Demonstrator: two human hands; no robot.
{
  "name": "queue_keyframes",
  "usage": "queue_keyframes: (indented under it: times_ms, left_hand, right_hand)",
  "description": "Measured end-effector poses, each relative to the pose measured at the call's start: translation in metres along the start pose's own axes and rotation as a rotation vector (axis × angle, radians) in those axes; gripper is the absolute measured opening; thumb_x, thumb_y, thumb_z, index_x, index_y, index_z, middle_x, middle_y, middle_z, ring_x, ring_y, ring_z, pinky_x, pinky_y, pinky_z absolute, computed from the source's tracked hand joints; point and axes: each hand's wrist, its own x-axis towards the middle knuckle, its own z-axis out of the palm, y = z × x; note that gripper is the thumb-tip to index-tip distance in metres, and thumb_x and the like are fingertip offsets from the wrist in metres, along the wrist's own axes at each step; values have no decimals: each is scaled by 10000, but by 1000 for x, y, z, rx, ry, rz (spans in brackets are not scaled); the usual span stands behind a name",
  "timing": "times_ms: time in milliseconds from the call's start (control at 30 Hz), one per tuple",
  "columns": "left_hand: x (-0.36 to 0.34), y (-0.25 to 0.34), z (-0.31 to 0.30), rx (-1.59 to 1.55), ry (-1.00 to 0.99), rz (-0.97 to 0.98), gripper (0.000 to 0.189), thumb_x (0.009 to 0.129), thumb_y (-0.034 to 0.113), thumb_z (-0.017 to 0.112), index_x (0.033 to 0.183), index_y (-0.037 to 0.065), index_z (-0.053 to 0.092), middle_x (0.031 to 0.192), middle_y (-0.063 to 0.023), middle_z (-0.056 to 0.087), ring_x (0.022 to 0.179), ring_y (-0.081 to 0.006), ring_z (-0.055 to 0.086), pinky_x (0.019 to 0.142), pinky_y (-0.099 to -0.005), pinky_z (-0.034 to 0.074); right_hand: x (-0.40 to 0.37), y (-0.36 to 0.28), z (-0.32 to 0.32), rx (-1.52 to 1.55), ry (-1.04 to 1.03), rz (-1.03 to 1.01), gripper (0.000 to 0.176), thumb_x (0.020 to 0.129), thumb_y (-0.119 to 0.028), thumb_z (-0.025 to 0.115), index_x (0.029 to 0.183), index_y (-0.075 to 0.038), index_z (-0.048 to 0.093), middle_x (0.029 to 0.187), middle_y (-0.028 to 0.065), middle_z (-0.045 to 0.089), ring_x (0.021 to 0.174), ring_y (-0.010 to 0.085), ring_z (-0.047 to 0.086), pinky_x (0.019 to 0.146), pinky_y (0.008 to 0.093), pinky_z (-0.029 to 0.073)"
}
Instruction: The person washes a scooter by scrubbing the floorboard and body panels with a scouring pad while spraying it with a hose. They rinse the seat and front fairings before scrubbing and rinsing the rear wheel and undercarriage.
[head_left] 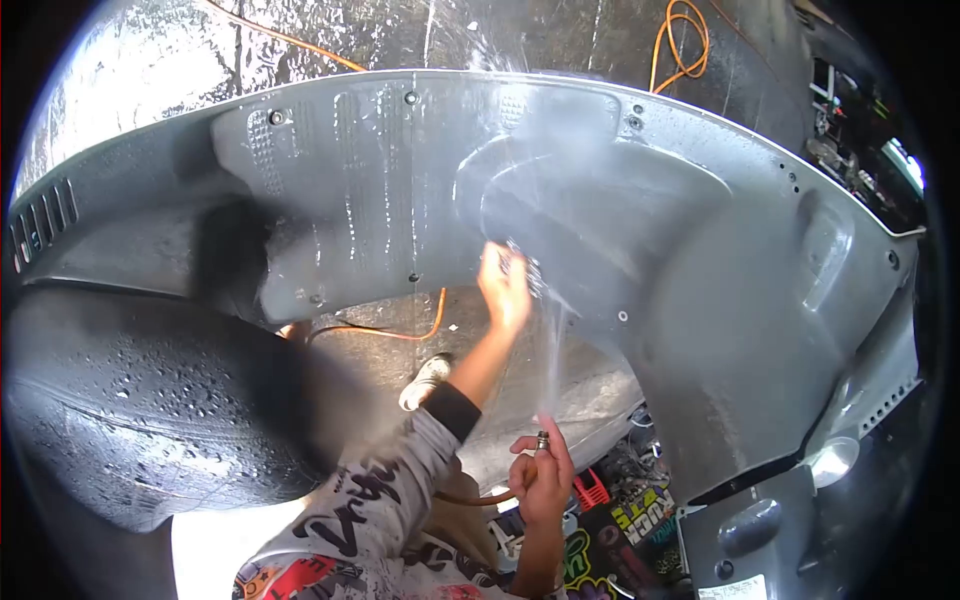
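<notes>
A large curved grey panel (330, 200) spans the head view, wet and streaked, with bolt holes along its edges. My left hand (507, 288) reaches to its lower middle edge, fingers curled and partly hidden by splashing water. What these fingers hold, if anything, I cannot tell. Lower down, my right hand (543, 482) is wrapped round a hose end with a metal nozzle (543, 440), its index finger pointing up beside it. A thin water jet (552, 360) runs up from the nozzle toward the panel near my left hand. The orange-brown hose (480, 498) trails left from my right hand.
A rounded black part (150, 390) covered in droplets bulges at the left. Orange cord (683, 50) lies coiled on the wet floor behind the panel. A shoe (427, 382) shows below my left wrist. Stickered items and a red object (591, 487) stand at lower right.
</notes>
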Motion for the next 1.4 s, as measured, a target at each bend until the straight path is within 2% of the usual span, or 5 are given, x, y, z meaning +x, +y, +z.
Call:
queue_keyframes:
  times_ms: [267, 367, 467, 600, 1400]
  left_hand:
    - [15, -1, -9, 79, -170, -56, 126, 844, 111, 529, 802, 5, 475, 643, -146, 515, 658, -222, 541, 655, -366, 440]
    - [70, -24, -1, 243, 148, -217, 185, 868, 153, 558, 807, 1, 474, 668, -205, 563, 616, -393, 551, 638, -469, 436]
    - [44, -15, 7, 320, 172, -183, 195, 897, 151, 526, 799, -8, 469, 669, -204, 553, 631, -297, 555, 635, -407, 440]
    - [18, -5, 12, 289, 169, -82, 191, 893, 166, 535, 808, 10, 467, 663, -258, 555, 656, -471, 566, 597, -500, 433]
    - [43, -26, 15, 653, 329, -252, 222, 904, 224, 538, 873, 10, 489, 709, -259, 582, 701, -461, 572, 640, -523, 417]
  right_hand:
    - [0, 10, 2, 33, 5, 21, 480, 906, -52, 324, 1382, -7, 363, 889, 157, 571, 455, 92, 453, 366, 196, 326]
    - [-2, 3, 11, 6, 12, -18, 484, 905, -39, 311, 1385, -8, 357, 897, 158, 570, 453, 91, 448, 360, 197, 320]
    - [-1, 2, 9, -3, -3, -27, 479, 909, -35, 304, 1384, -4, 356, 905, 158, 571, 453, 91, 447, 356, 198, 317]
    - [0, 5, 5, -52, 44, -69, 479, 912, -37, 305, 1387, -1, 353, 890, 149, 572, 441, 86, 435, 355, 197, 311]
    - [-3, 2, 15, -78, 80, -122, 475, 917, -41, 299, 1383, 38, 335, 879, 159, 569, 421, 81, 416, 362, 194, 317]
